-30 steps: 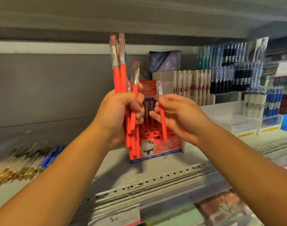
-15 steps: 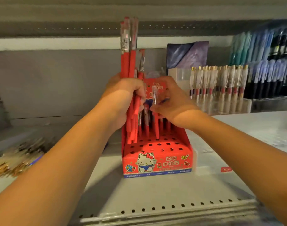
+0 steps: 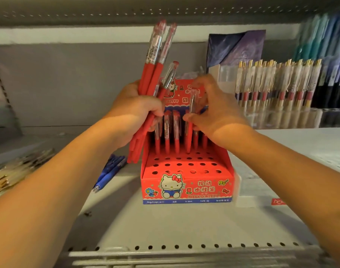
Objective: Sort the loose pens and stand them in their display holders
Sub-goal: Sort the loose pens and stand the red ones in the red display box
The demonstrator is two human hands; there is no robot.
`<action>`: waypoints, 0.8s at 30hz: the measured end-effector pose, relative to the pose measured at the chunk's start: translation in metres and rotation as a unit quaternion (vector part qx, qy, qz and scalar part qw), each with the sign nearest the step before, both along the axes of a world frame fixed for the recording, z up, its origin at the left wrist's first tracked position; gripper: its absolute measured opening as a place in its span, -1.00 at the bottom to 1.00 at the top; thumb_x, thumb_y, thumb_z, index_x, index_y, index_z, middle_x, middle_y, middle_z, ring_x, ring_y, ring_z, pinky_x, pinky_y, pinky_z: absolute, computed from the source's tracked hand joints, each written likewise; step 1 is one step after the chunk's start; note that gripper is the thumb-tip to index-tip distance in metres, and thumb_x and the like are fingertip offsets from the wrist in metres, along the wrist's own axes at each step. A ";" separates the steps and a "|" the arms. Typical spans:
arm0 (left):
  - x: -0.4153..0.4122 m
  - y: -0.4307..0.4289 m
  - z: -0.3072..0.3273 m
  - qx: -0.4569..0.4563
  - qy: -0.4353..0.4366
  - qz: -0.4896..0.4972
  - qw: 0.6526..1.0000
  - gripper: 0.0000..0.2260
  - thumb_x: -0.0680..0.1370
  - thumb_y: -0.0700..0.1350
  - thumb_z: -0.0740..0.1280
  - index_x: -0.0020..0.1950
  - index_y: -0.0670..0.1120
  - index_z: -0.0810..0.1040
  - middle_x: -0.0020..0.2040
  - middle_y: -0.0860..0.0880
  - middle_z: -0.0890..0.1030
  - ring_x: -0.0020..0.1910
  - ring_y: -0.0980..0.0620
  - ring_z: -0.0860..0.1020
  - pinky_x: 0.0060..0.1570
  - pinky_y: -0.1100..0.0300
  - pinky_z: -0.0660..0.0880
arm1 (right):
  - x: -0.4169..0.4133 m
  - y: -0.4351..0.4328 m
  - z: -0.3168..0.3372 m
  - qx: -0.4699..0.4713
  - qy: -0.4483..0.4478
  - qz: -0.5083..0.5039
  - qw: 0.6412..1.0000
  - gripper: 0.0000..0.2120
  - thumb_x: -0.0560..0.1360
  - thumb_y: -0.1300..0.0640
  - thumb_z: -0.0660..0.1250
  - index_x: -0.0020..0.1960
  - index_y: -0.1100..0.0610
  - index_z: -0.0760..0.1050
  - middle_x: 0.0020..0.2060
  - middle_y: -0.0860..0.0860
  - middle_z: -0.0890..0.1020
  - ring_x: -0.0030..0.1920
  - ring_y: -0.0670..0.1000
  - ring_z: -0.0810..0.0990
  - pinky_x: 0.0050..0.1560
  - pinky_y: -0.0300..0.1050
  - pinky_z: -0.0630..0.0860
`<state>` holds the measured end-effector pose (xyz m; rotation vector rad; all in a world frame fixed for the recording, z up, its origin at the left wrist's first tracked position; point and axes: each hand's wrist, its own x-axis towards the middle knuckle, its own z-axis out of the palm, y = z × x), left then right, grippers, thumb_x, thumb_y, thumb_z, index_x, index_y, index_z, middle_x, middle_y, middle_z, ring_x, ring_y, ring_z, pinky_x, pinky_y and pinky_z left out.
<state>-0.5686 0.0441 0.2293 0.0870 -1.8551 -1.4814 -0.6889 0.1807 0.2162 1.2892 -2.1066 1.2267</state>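
A red cartoon-cat display holder (image 3: 186, 187) with rows of round holes stands on the grey shelf. Several red pens (image 3: 167, 134) stand upright in its back rows. My left hand (image 3: 134, 113) grips a bundle of several red pens (image 3: 155, 68) with clear caps, held upright just left of the holder. My right hand (image 3: 213, 111) pinches one red pen (image 3: 191, 111) by its clear upper part, upright over the holder's back rows. Whether its tip sits in a hole is hidden by the other pens.
Loose blue pens (image 3: 109, 174) lie on the shelf left of the holder. A heap of gold-trimmed pens (image 3: 12, 172) lies at far left. Clear racks of white-and-gold pens (image 3: 277, 84) and dark and teal pens (image 3: 327, 55) stand at back right. The perforated shelf edge (image 3: 177, 247) runs along the front.
The view has drawn closer to the holder. My right hand has lowered its single pen into the holder's back rows. My left hand's bundle stays raised beside it.
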 end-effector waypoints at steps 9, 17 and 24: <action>0.001 -0.009 -0.003 -0.001 -0.014 -0.027 1.000 -0.71 0.27 -0.37 0.28 -0.04 -0.16 0.48 -0.33 -0.18 0.45 -0.54 -0.01 0.34 -0.53 0.26 0.26 | 0.002 -0.004 -0.002 0.024 -0.048 -0.002 0.999 -0.74 0.56 0.18 0.32 0.12 -0.08 0.32 -0.11 0.06 0.58 -0.21 0.19 0.66 -0.17 0.17 0.65; 0.000 -0.010 -0.010 -0.007 -0.063 -0.065 0.996 -0.83 0.47 -0.37 0.36 -0.08 -0.11 0.51 -0.37 -0.14 0.49 -0.52 0.00 0.39 -0.55 0.25 0.33 | 0.008 -0.004 -0.007 0.065 -0.109 0.011 0.992 -0.88 0.60 0.24 0.25 0.00 0.03 0.41 -0.09 0.09 0.57 -0.31 0.14 0.68 -0.38 0.02 0.66; 0.000 -0.010 -0.012 -0.001 -0.063 -0.094 0.994 -0.87 0.51 -0.34 0.35 -0.04 -0.11 0.52 -0.34 -0.11 0.59 -0.53 0.02 0.41 -0.56 0.24 0.33 | 0.007 -0.003 -0.008 0.074 -0.114 0.017 0.991 -0.88 0.58 0.24 0.28 -0.01 0.03 0.42 -0.12 0.12 0.58 -0.23 0.18 0.68 -0.24 0.11 0.67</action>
